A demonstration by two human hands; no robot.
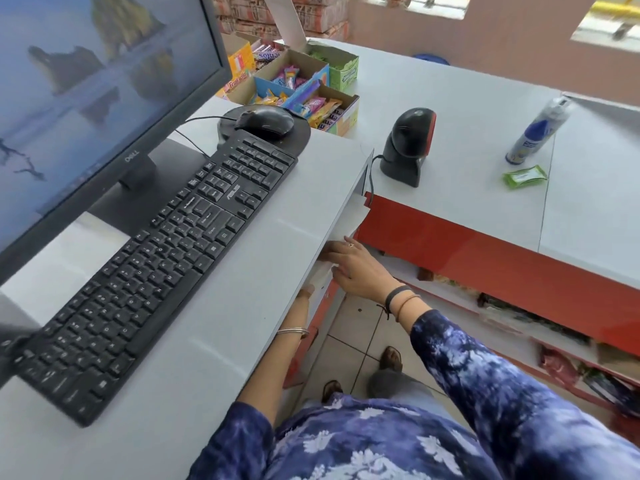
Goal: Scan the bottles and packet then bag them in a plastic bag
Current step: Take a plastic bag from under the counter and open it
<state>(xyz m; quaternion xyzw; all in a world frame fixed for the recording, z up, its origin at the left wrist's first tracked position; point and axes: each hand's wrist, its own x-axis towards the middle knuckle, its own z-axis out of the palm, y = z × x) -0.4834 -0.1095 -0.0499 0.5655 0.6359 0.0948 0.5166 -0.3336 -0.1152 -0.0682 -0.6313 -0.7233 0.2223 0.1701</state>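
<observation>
A white and blue bottle (536,131) stands on the grey counter (450,109) at the far right. A small green packet (524,176) lies flat just in front of it. The black barcode scanner (410,143) stands left of them, near the counter's step. Both my hands reach under the desk's edge, where white plastic bags (355,216) stick out. My right hand (356,268) rests on the white bags with fingers spread over them. My left hand (306,292) is mostly hidden under the desk; only its wrist and a fingertip show.
A black keyboard (166,258), a mouse (265,123) and a monitor (86,98) fill the desk at left. Open boxes of sweets (304,88) stand behind the mouse. Red shelves (502,271) with goods run under the counter at right.
</observation>
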